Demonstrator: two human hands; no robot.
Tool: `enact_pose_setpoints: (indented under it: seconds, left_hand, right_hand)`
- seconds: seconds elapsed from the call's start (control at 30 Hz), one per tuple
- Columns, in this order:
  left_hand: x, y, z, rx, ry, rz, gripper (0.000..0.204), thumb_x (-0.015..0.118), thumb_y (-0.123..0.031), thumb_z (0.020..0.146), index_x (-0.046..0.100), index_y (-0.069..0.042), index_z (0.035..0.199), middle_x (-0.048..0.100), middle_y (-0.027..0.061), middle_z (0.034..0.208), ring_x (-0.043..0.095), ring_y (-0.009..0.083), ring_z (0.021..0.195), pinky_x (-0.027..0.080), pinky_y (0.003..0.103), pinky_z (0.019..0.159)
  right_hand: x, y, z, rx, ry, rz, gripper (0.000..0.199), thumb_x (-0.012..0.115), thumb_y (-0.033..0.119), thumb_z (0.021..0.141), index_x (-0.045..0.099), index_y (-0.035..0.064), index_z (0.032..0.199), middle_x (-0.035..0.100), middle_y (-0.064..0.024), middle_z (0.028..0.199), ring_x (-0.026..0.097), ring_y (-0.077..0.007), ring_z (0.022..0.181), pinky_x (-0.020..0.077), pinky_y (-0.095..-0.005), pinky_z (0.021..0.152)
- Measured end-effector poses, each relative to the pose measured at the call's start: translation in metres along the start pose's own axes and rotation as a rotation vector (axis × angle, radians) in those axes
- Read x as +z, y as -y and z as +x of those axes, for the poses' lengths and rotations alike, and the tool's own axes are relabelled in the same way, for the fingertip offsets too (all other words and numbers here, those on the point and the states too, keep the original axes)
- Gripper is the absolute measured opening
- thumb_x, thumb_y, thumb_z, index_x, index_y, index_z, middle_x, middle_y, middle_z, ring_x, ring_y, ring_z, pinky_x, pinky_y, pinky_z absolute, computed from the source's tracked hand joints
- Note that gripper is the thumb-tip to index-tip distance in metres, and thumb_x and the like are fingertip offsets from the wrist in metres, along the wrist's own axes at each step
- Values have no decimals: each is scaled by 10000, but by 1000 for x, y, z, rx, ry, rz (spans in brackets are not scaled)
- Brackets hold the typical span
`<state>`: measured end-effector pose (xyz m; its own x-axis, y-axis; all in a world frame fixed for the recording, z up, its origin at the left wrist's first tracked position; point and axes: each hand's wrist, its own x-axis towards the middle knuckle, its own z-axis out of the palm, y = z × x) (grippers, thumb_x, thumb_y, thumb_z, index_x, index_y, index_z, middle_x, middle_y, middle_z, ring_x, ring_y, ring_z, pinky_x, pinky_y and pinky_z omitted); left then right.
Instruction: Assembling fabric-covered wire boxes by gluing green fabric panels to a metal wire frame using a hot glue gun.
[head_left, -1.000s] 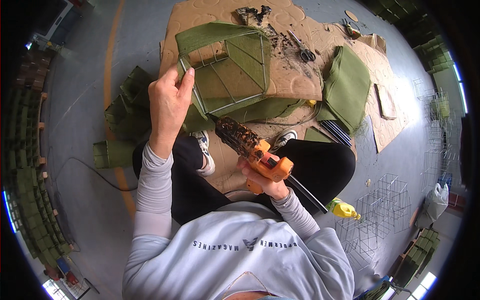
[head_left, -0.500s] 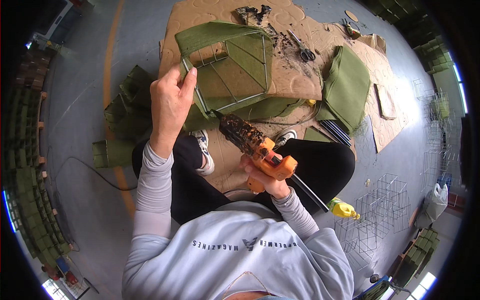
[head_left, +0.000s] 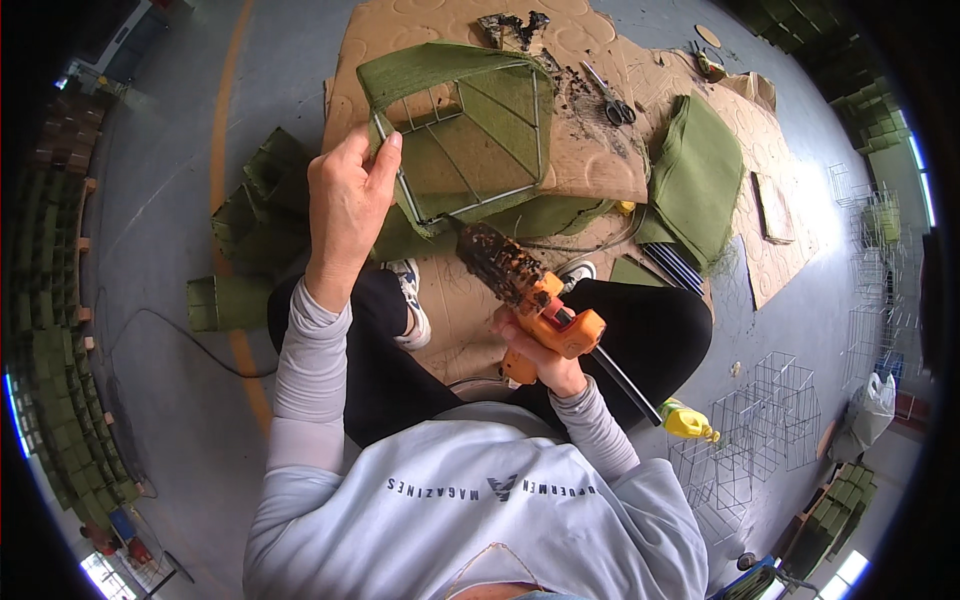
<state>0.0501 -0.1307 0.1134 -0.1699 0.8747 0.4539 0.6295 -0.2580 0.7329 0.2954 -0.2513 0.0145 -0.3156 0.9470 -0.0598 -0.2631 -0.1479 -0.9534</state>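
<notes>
My left hand [head_left: 352, 192] pinches the left edge of a wire frame [head_left: 478, 203] with green fabric [head_left: 425, 75] about it. The frame stands over the cardboard, its open side toward me. In my right hand [head_left: 545, 362] is an orange glue gun [head_left: 565, 330], its barrel caked in dark, burnt-looking glue. A black glue stick [head_left: 628, 388] juts from its back end. The nozzle tip is at the frame's near edge, right of the near left corner; whether it touches the wire I cannot tell.
Scissors [head_left: 612, 98] and dark glue scraps lie on the cardboard [head_left: 595, 180] ahead. Folded green fabric [head_left: 697, 180] sits to the right, above several dark rods [head_left: 672, 268]. Green fabric boxes [head_left: 250, 215] stand at left. A yellow bottle [head_left: 688, 421] and wire frames [head_left: 765, 420] are at right.
The glue gun has moved a little to the right, its nozzle shifting from the frame's near left corner along the near edge. My left hand keeps its hold on the frame.
</notes>
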Motion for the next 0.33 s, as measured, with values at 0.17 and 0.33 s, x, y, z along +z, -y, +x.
enact_pose_setpoints:
  seconds: [0.17,0.33]
  left_hand:
    - [0,3,0,-9,5,-4,212,652,-134,941,596,26,813,564,142,558,591,250,463,415,360,477]
    - [-1,-2,-1,-42,21,-25,218,659,-141,940,603,23,808,583,141,564,614,240,483,426,366,482]
  right_hand:
    - [-9,7,-1,41,-69,10,142,714,22,861,652,31,989,643,-5,911,581,-86,827,482,-249,755]
    - [-15,5,-2,14,-76,23,115,677,18,880,651,33,991,643,-11,911,583,-99,843,480,-261,788]
